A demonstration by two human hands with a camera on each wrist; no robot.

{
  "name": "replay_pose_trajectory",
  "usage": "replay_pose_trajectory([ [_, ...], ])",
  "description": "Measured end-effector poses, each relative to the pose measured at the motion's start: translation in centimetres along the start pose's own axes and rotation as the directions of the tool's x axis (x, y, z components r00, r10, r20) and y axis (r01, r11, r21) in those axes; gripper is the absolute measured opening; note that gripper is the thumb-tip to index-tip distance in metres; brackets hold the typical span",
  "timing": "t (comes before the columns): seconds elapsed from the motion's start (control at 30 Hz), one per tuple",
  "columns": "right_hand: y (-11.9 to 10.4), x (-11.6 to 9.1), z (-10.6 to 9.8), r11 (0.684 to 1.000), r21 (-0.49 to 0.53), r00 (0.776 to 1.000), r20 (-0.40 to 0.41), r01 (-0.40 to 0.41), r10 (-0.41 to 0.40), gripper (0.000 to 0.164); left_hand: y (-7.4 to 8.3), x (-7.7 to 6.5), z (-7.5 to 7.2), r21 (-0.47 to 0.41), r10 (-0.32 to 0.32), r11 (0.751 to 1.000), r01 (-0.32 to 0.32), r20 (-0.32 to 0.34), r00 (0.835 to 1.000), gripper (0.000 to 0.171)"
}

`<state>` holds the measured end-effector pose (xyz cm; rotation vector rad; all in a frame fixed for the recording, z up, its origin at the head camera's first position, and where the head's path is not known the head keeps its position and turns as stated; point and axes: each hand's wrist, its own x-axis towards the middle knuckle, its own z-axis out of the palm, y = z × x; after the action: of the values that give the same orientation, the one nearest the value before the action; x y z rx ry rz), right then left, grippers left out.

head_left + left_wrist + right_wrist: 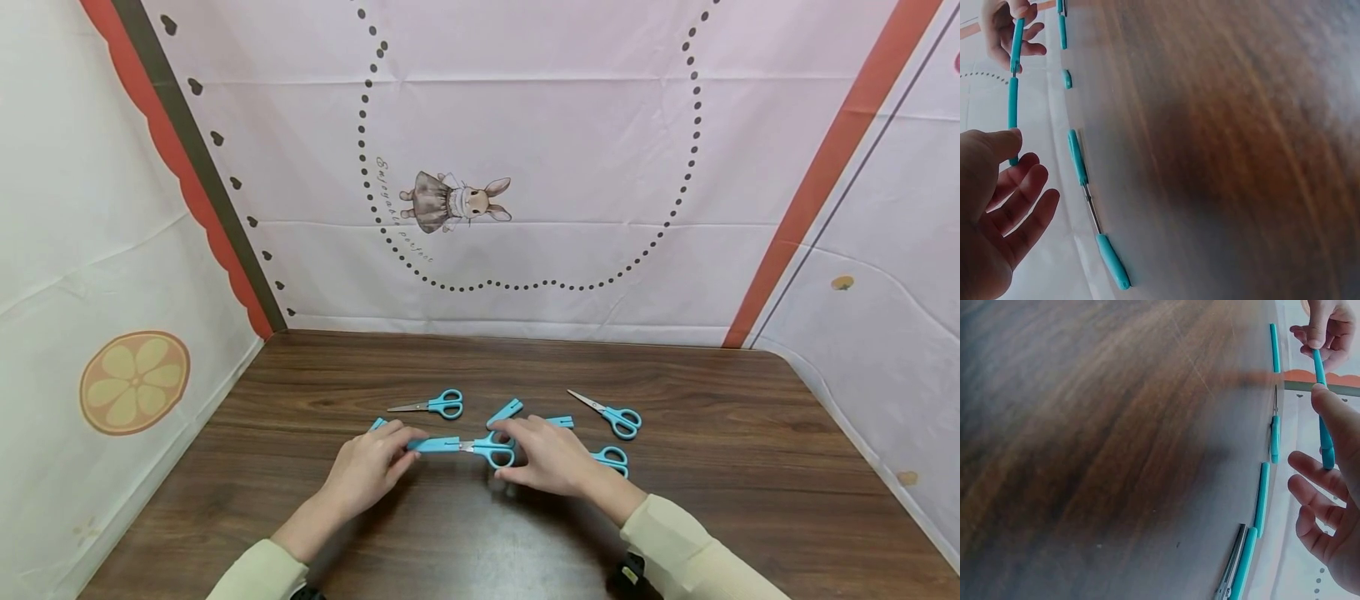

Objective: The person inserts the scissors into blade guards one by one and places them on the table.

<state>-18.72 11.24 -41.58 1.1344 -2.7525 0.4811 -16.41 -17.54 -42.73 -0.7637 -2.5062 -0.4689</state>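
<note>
Hands [370,469] [547,458], pinched scissors [482,446], cap [437,445] seemingly partly on

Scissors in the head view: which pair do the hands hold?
The pair between the left hand and right hand, blades partly in a blue cover. The other three lie on the table: back left, back right, and beside the right wrist.

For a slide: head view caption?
Above the table, left grip holds a blue cover, right grip scissors, blades partly inside.

Left fingers [405,435] holding blue sheath [437,445], right fingers [517,427] holding scissors [483,447] partly inside it, brown table [750,450].
</note>
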Motion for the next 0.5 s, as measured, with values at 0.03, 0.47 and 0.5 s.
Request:
replay_pose_trajectory([
  [0.03,0.02,-0.01,0.0,1.0,0.001,1.0,0.003,-0.001,0.001,0.061,0.02,0.0,0.0,-0.002,-0.001,1.0,0.001,0.001,1.0,0.025],
  [0.47,0.18,-0.16,0.11,1.0,0.023,1.0,0.008,-0.006,0.006,0.062,0.06,-0.05,-0.02,-0.022,-0.019,1.0,0.019,0.003,1.0,0.019],
  [0.5,0.16,-0.16,0.1,1.0,0.023,1.0,0.008,-0.01,0.01,0.062,0.06,-0.06,-0.03,-0.023,-0.019,1.0,0.02,0.002,1.0,0.019],
])
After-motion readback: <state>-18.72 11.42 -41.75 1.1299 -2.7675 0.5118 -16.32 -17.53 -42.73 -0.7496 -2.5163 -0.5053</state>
